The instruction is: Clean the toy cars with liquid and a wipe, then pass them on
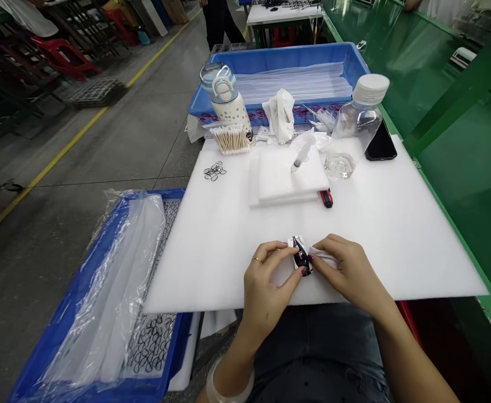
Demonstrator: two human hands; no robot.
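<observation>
My left hand [266,282] is closed on a small glossy black part with white edges [300,256], gripped between thumb and fingers just above the white foam board [212,246]. My right hand [352,271] pinches a folded white wipe [324,256] close against the part's right side. Ahead of the hands, a syringe [302,158] lies on stacked white foam pads [287,187]. A red and black tool [326,198] sticks out from under them. Several thin black rings [215,171] lie at the board's left, near a bundle of cotton swabs [230,140].
Along the back stand a dotted drinking bottle [234,109], crumpled tissue [281,116], a clear bottle [350,137] and a phone [382,146]. Behind is a blue tray [212,59]. Lower left, another blue tray [67,322] holds plastic-wrapped sheets and black rings. A person's legs [220,25] show beyond.
</observation>
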